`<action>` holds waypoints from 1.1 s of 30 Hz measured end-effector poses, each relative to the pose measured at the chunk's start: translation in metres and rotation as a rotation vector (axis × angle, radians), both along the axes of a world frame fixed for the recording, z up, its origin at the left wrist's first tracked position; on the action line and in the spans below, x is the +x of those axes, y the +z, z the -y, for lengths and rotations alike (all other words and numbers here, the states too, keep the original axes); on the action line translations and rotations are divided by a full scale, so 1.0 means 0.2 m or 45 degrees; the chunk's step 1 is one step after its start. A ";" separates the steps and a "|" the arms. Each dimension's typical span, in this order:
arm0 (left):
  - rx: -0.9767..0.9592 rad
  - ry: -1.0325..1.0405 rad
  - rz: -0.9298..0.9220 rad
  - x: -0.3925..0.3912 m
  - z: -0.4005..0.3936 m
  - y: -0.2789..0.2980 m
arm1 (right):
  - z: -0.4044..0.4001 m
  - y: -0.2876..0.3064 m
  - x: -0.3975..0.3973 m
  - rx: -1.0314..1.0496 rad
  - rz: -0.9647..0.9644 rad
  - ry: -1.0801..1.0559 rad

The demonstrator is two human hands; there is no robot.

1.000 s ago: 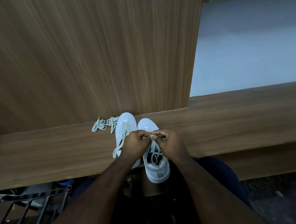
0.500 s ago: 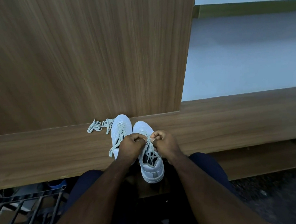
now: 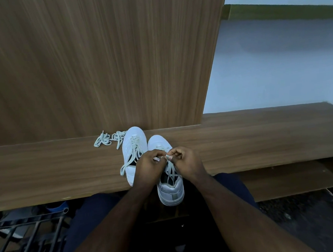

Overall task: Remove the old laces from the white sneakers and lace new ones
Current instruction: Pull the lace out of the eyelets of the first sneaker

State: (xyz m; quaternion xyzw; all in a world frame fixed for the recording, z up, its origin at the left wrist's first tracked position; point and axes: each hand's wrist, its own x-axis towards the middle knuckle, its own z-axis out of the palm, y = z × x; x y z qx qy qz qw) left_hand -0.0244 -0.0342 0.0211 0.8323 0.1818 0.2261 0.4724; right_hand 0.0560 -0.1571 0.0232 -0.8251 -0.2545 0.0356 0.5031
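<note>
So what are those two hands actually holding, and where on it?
Both the left hand and the right hand pinch the lace of the right-side sneaker, over its eyelets, about midway up the lacing; its loose strands trail toward the heel.

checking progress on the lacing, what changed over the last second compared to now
Little changed. Both hands keep pinching the lace over the right sneaker; the left hand and right hand stay knuckle to knuckle with only slight finger shifts. The apparent drift of the shoes comes mostly from the camera moving. The left sneaker, its trailing lace and the loose laces on the wooden ledge stayed put.
</note>
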 end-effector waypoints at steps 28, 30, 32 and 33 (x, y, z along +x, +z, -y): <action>-0.335 -0.050 -0.198 0.12 -0.09 0.03 | 0.02 -0.03 0.04 0.037 -0.152 0.113; -0.314 -0.069 -0.199 0.13 -0.09 0.02 | 0.02 -0.02 0.04 0.146 -0.240 0.011; -0.287 -0.070 -0.208 0.12 -0.09 0.03 | 0.01 -0.02 0.04 0.328 -0.479 -0.064; -0.286 -0.070 -0.211 0.12 -0.08 0.03 | 0.01 -0.01 0.04 0.372 -0.558 -0.070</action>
